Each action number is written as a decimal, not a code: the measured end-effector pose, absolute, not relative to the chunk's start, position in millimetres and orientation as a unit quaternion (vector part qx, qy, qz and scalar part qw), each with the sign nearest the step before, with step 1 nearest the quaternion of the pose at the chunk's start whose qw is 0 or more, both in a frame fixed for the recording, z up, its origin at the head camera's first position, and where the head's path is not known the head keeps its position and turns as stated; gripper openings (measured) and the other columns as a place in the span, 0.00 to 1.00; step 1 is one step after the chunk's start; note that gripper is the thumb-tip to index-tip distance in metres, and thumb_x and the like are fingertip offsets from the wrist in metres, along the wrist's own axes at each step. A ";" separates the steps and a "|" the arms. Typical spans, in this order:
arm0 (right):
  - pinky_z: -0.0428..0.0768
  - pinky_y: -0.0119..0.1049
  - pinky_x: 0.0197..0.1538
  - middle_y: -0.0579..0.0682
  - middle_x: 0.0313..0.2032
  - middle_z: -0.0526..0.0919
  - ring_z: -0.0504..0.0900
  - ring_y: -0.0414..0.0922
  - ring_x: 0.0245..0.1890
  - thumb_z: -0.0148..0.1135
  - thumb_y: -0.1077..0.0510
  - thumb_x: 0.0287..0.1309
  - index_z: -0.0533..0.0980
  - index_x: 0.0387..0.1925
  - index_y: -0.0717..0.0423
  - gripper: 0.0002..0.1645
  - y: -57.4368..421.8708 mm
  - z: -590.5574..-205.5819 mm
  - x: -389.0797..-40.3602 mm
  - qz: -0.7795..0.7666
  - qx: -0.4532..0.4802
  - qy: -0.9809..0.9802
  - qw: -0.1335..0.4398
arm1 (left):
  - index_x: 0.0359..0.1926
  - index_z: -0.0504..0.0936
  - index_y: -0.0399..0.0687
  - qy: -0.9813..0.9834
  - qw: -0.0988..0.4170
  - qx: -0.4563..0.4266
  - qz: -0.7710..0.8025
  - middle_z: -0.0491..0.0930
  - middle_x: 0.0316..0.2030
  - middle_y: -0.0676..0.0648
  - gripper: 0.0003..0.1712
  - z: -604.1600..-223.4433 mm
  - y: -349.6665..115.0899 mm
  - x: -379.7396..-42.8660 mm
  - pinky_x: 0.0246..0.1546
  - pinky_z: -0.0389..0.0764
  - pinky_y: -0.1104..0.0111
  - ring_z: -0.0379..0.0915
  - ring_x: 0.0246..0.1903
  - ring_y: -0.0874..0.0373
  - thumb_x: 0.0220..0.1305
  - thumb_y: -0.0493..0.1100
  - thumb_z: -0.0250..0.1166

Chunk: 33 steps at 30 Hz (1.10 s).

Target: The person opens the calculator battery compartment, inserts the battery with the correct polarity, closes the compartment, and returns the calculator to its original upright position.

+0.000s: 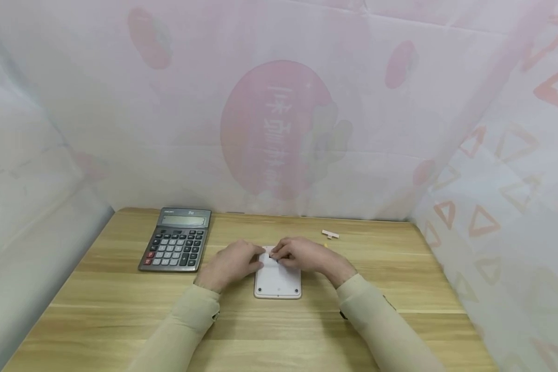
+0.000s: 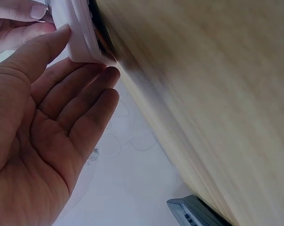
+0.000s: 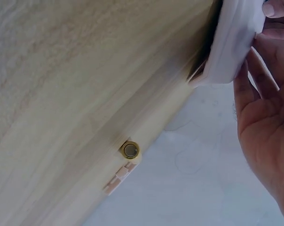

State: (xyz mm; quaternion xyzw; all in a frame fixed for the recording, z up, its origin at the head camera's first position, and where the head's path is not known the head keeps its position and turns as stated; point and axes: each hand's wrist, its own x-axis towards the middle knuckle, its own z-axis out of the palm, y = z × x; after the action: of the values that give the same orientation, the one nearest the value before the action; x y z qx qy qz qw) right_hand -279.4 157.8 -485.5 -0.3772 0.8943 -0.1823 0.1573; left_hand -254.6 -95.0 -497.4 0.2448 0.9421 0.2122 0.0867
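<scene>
white, a flat device (image 1: 279,281) is resting on the table (image 1: 381,274), the left hand (image 1: 232,263) gripping its edge; whether the right hand (image 1: 304,254) is pinching anything, i cannot tell. only the right wrist view is showing a gold-rimmed disc (image 3: 130,150) clearly.

Pale sheets (image 1: 376,175) walled a wood-grain table (image 1: 353,336) at the back and both sides; the back one bore a pink disc (image 1: 251,124), the right one triangles (image 1: 484,230).

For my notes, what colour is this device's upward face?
The upward face is white, clearest in head view.
</scene>
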 end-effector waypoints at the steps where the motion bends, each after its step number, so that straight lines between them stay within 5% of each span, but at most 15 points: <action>1: 0.91 0.47 0.76 0.56 0.72 0.90 0.89 0.55 0.74 0.69 0.62 0.86 0.89 0.70 0.57 0.19 157.3 -484.4 -278.9 -0.182 -0.373 0.895 0.160 | 0.68 0.92 0.40 0.942 0.086 0.243 0.213 0.95 0.63 0.39 0.21 -497.3 -95.3 -253.9 0.70 0.93 0.47 0.93 0.60 0.48 0.80 0.42 0.78; 12: 0.88 0.53 0.79 0.55 0.69 0.93 0.90 0.57 0.73 0.67 0.66 0.81 0.94 0.58 0.57 0.15 162.6 -467.9 -274.6 -0.157 -0.310 0.922 0.173 | 0.66 0.93 0.41 0.941 0.088 0.242 0.217 0.96 0.60 0.41 0.20 -497.2 -93.8 -252.4 0.65 0.94 0.48 0.91 0.53 0.53 0.79 0.42 0.79; 23: 0.82 0.56 0.85 0.55 0.76 0.89 0.84 0.58 0.80 0.65 0.68 0.81 0.91 0.67 0.55 0.21 166.4 -463.5 -274.1 -0.158 -0.290 0.920 0.213 | 0.66 0.93 0.43 0.945 0.091 0.235 0.209 0.96 0.60 0.40 0.20 -498.2 -92.9 -252.0 0.65 0.95 0.50 0.93 0.53 0.51 0.78 0.43 0.79; 33: 0.82 0.62 0.85 0.56 0.75 0.89 0.85 0.59 0.79 0.70 0.60 0.83 0.87 0.73 0.51 0.23 200.1 -468.1 -277.6 -0.242 -0.245 0.923 0.173 | 0.66 0.93 0.42 0.946 0.093 0.231 0.209 0.96 0.61 0.40 0.20 -495.2 -93.0 -251.4 0.69 0.93 0.48 0.92 0.57 0.50 0.79 0.43 0.79</action>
State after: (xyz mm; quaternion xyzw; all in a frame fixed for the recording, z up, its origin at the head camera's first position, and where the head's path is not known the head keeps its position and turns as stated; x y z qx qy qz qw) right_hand -277.6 200.1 -468.1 -0.2446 0.9227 -0.2424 0.1732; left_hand -251.4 -93.0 -495.2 0.2307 0.9458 0.2089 0.0928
